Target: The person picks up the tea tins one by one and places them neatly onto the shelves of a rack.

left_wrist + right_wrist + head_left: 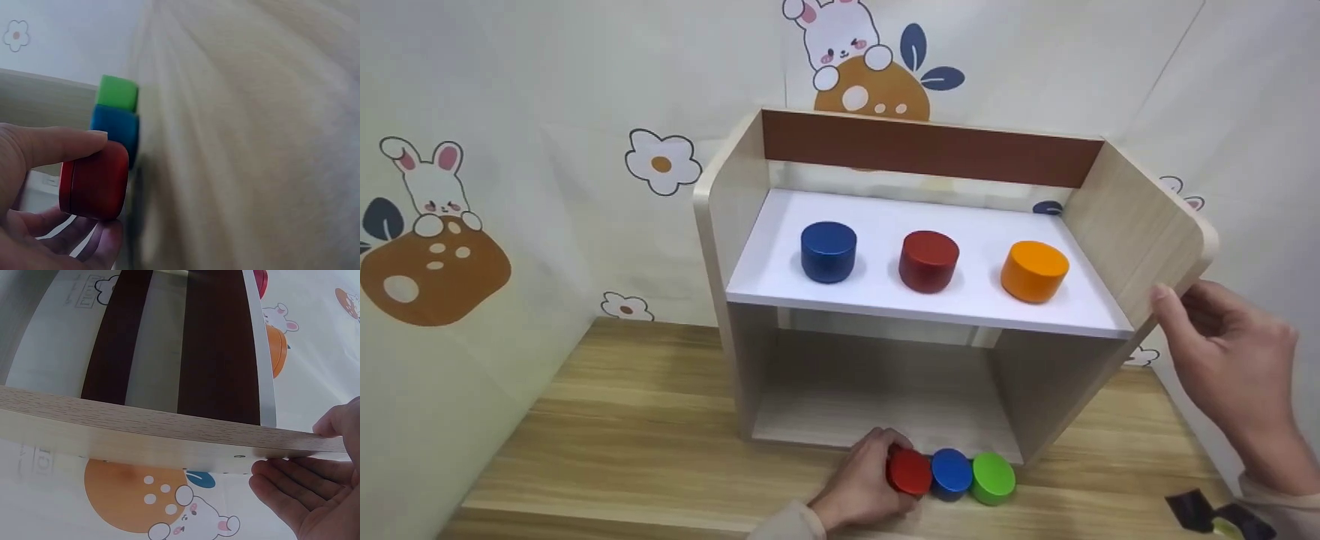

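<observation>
My left hand (861, 484) grips a round red tin (911, 474) on the wooden table, in front of the small shelf unit's lower compartment. Beside that tin, in a close row to the right, stand a blue tin (951, 475) and a light green tin (994, 478). The left wrist view shows the thumb and fingers on opposite sides of the red tin (97, 183). At the far right, my right hand (1245, 360) holds the front edge of the unit's right side panel (1147, 225), thumb on the edge and fingers on the outer face.
On the white upper shelf (870, 303) stand a dark blue tin (829, 253), a dark red tin (928, 262) and an orange tin (1034, 273), spaced apart. A brown back rail (930, 150) runs behind them. A wall with rabbit prints encloses the table (622, 420).
</observation>
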### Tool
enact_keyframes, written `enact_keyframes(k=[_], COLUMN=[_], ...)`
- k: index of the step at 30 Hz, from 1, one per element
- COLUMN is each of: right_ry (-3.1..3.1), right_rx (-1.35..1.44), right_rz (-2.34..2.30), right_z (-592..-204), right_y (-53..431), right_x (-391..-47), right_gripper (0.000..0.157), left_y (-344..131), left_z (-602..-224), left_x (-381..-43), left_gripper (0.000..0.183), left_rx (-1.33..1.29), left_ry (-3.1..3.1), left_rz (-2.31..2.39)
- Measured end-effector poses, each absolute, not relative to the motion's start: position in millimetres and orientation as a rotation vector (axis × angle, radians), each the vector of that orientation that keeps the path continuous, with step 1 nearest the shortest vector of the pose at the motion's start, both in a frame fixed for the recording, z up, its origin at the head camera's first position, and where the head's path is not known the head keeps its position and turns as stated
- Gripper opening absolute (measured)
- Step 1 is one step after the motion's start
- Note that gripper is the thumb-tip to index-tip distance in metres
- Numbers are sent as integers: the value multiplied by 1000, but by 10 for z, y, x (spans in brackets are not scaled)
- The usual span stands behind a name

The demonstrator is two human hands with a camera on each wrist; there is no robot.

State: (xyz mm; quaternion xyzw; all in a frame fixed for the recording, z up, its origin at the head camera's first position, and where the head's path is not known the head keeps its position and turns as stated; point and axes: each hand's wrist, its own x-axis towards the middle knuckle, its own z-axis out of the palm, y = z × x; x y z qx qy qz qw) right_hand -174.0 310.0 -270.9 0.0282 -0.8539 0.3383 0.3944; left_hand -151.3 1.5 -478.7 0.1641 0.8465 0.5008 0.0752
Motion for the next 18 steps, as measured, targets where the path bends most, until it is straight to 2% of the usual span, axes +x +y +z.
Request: enact_keyframes(k=[11,18], right_ry=[-2160,-2148], right_rx=[90,106], right_rz=[853,856], right_z=[-2710,-2709], right_y=[3098,3099], right_x=[-1740,-1741], right_gripper=[24,23], left_y=[-59,-9], left_z=[-4348,-4232], left_x=[-1724,-1935], left_gripper=[60,61], left_rx=[522,591], left_ry=[2590,2619], left_rz=[1550,1525])
